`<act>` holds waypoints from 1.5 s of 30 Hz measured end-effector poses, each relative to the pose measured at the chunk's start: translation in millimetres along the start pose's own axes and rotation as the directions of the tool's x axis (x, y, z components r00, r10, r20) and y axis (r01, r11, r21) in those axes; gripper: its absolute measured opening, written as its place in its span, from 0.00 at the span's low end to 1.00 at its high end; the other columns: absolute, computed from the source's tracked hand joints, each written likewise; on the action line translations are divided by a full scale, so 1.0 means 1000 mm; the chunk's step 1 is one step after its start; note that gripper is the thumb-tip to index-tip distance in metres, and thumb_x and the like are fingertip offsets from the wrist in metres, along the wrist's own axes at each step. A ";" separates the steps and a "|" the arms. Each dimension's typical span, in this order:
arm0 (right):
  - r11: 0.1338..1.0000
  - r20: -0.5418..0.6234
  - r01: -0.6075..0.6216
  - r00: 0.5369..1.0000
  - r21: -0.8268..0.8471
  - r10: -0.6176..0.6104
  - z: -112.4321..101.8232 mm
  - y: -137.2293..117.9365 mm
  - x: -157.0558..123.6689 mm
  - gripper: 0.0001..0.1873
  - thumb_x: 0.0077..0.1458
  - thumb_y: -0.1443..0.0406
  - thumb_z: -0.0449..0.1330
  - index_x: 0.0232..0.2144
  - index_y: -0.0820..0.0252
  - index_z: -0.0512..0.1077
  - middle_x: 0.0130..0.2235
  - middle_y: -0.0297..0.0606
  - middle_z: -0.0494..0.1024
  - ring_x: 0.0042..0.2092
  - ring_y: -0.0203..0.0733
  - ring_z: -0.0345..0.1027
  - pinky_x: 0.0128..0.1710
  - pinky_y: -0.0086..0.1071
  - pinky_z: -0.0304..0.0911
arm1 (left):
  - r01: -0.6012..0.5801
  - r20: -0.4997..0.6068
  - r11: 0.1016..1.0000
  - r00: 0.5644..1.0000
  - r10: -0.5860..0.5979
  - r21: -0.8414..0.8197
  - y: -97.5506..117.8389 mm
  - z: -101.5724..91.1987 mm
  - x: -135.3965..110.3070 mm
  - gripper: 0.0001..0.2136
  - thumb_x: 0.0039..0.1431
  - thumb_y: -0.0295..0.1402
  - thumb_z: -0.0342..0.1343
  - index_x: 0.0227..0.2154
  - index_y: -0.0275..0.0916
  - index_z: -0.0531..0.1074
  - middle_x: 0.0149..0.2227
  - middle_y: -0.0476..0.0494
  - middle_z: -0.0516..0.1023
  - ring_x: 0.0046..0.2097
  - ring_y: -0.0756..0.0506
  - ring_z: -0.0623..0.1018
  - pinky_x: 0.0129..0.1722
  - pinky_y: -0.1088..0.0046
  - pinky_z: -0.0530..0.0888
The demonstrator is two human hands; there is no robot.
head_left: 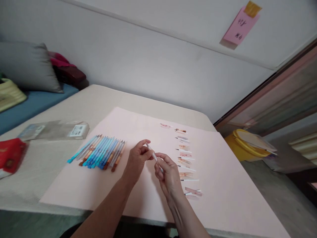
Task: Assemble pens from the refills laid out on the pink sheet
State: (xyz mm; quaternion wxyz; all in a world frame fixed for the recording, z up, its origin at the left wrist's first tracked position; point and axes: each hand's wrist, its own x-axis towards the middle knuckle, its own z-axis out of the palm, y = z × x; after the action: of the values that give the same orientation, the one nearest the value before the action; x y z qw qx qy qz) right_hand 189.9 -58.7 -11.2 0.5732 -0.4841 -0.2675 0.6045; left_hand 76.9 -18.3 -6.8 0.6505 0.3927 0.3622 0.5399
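Observation:
Both my hands hold one thin white pen (154, 155) above a pale pink sheet (218, 198) on the table. My left hand (137, 160) pinches its upper end between thumb and fingers. My right hand (168, 173) grips its lower end, fingers curled. To the left lies a row of several blue and orange pens (99, 152), side by side. To the right runs a column of several small patterned pen caps and thin refills (185, 158).
A clear plastic packet (56, 130) and a red package (11, 155) lie on the beige table (99, 99) at left. A grey cushion (27, 66) sits on a blue mattress. A yellow bucket (245, 145) stands on the floor at right.

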 end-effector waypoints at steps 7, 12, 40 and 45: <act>0.969 0.048 -0.114 0.993 0.218 0.106 0.001 0.000 0.000 0.13 0.45 0.64 0.63 0.36 0.58 0.68 0.15 0.25 0.65 0.13 0.23 0.39 0.14 0.21 0.32 | 0.011 0.027 1.000 1.000 -0.012 0.008 -0.003 0.000 0.001 0.16 0.49 0.31 0.58 0.42 0.40 0.68 0.23 0.53 0.68 0.29 0.51 0.71 0.36 0.71 0.71; 0.967 0.038 -0.144 0.989 0.209 0.139 0.000 -0.001 -0.001 0.14 0.45 0.62 0.63 0.37 0.57 0.70 0.16 0.25 0.65 0.14 0.24 0.39 0.14 0.21 0.34 | 0.031 0.036 1.000 0.999 -0.031 -0.005 -0.002 0.001 0.000 0.16 0.48 0.32 0.58 0.43 0.40 0.68 0.22 0.54 0.68 0.29 0.51 0.71 0.36 0.72 0.71; 0.692 0.125 0.404 0.900 -0.598 -0.417 -0.005 0.008 -0.001 0.11 0.56 0.60 0.55 0.25 0.59 0.64 0.21 0.28 0.65 0.23 0.31 0.52 0.24 0.26 0.50 | 0.112 -0.144 0.984 0.981 -0.132 -0.137 -0.005 0.000 -0.001 0.12 0.43 0.34 0.63 0.28 0.35 0.67 0.29 0.42 0.77 0.31 0.46 0.76 0.35 0.65 0.73; 0.561 0.216 0.473 0.860 -0.680 -0.463 -0.007 0.015 0.001 0.08 0.57 0.62 0.53 0.27 0.58 0.64 0.22 0.29 0.64 0.23 0.32 0.54 0.24 0.26 0.50 | 0.107 -0.186 0.980 0.973 -0.138 -0.169 -0.005 0.001 -0.002 0.11 0.43 0.32 0.62 0.27 0.35 0.67 0.29 0.42 0.77 0.32 0.46 0.76 0.36 0.65 0.73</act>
State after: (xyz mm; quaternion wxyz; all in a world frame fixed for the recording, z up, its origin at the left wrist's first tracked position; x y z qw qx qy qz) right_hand 189.4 -62.7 -27.4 0.4775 -0.5746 -0.6019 0.2819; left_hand 79.6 -21.2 -11.2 0.6727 0.2615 0.4042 0.5618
